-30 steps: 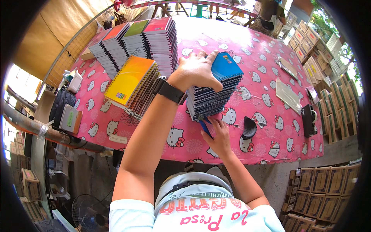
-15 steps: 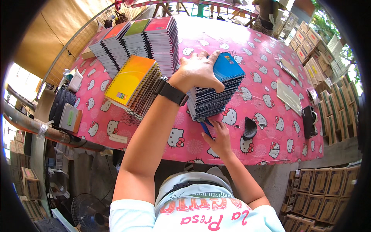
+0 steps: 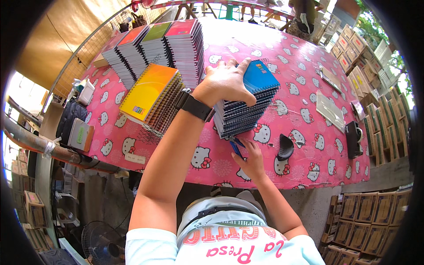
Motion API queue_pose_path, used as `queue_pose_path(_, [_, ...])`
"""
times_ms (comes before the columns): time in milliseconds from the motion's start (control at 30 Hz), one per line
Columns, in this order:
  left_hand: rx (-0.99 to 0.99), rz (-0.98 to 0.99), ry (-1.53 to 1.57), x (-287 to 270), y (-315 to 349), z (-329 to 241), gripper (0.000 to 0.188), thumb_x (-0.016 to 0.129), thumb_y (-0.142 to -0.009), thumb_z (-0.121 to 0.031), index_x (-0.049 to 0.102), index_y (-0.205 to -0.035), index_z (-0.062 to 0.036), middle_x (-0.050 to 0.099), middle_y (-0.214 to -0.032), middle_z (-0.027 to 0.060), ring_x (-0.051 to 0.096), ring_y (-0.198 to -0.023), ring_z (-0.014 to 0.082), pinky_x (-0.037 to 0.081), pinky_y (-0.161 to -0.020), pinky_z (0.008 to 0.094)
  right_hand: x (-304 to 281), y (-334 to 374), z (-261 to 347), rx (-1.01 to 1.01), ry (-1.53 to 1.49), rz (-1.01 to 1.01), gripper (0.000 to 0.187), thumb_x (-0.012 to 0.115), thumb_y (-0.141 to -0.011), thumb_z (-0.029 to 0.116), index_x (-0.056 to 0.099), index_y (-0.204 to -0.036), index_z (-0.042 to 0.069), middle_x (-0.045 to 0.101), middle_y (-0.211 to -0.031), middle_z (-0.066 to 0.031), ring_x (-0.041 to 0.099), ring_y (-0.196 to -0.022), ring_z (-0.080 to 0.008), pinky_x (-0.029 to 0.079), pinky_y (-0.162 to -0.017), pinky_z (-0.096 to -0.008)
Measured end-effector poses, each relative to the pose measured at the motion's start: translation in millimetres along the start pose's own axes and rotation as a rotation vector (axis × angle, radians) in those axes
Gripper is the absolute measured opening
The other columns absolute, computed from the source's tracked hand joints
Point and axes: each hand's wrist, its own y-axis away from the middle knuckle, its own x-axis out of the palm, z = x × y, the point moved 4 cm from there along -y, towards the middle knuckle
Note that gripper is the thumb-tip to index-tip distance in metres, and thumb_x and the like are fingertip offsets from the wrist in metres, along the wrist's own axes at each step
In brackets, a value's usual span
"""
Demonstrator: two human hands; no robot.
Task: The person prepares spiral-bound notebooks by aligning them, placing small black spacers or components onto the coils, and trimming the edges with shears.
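Observation:
A tall stack of blue spiral notebooks (image 3: pixel 243 117) stands near the front of the table. Across its top cover lies my left hand (image 3: pixel 227 84), fingers spread and thumb apart, resting on the pile. My right hand (image 3: pixel 251 160) is closed around the blue handles of small pliers (image 3: pixel 236 149). Their jaws are at the stack's lower front corner, by the spiral wires; the exact contact is too small to make out. Left of my forearm is a stack of yellow spiral notebooks (image 3: pixel 148 95). A black curved object (image 3: pixel 285 147) lies right of my right hand.
Tall notebook stacks with red (image 3: pixel 182 28), green (image 3: pixel 155 32) and orange covers stand at the back left. Clear plastic sleeves (image 3: pixel 330 110) and a black tape dispenser (image 3: pixel 353 139) lie at the right on the pink patterned tablecloth (image 3: pixel 221 170). Cartons (image 3: pixel 369 210) are piled beyond.
My right hand and the pliers have shifted only slightly at the stack's lower corner. My left hand stays on the top cover.

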Motion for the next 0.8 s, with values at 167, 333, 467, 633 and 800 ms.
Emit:
queue_pose_path(167, [0.003, -0.016, 0.003, -3, 2, -2, 0.114, 0.068, -0.048, -0.048, 0.023, -0.147, -0.0130, 0.035, -0.142, 0.0223, 0.032, -0.132, 0.0402, 0.031, -0.100, 0.0541, 4, 1, 6, -0.135, 0.168, -0.037, 0.044, 0.072, -0.072, 0.019, 0.060, -0.111, 0.003, 0.060, -0.105, -0.0142, 0.056, -0.097, -0.0315, 0.045, -0.081, -0.0394])
queue_pose_path(333, [0.001, -0.012, 0.002, -2, 4, 0, 0.114, 0.068, -0.049, -0.048, 0.023, -0.147, -0.0138, 0.035, -0.143, 0.0220, 0.031, -0.133, 0.0418, 0.030, -0.100, 0.0559, 20, 16, -17, 0.414, -0.347, 0.403, 0.046, 0.073, -0.071, 0.019, 0.059, -0.112, 0.003, 0.059, -0.105, -0.0152, 0.056, -0.096, -0.0326, 0.046, -0.081, -0.0391])
queue_pose_path(467, [0.008, -0.003, 0.026, -2, 4, -3, 0.113, 0.068, -0.048, -0.047, 0.023, -0.147, -0.0138, 0.036, -0.142, 0.0212, 0.034, -0.131, 0.0414, 0.030, -0.100, 0.0555, 11, 11, -10, -0.009, -0.051, -0.006, 0.049, 0.073, -0.071, 0.020, 0.058, -0.115, 0.004, 0.058, -0.107, -0.0139, 0.054, -0.100, -0.0314, 0.043, -0.083, -0.0405])
queue_pose_path(633, [-0.007, -0.013, 0.003, -2, 4, -2, 0.114, 0.068, -0.048, -0.047, 0.023, -0.147, -0.0137, 0.037, -0.142, 0.0206, 0.035, -0.130, 0.0403, 0.030, -0.100, 0.0552, 7, 2, -5, -0.113, 0.158, -0.044, 0.054, 0.072, -0.071, 0.022, 0.054, -0.119, 0.007, 0.057, -0.110, -0.0122, 0.051, -0.105, -0.0303, 0.040, -0.086, -0.0421])
queue_pose_path(800, [-0.005, -0.027, -0.009, -1, 4, -1, 0.113, 0.068, -0.048, -0.047, 0.023, -0.147, -0.0133, 0.036, -0.141, 0.0217, 0.033, -0.131, 0.0394, 0.031, -0.100, 0.0535, 3, 6, -2, -0.157, 0.158, -0.095, 0.053, 0.071, -0.071, 0.023, 0.055, -0.119, 0.006, 0.057, -0.109, -0.0123, 0.052, -0.103, -0.0307, 0.040, -0.085, -0.0422])
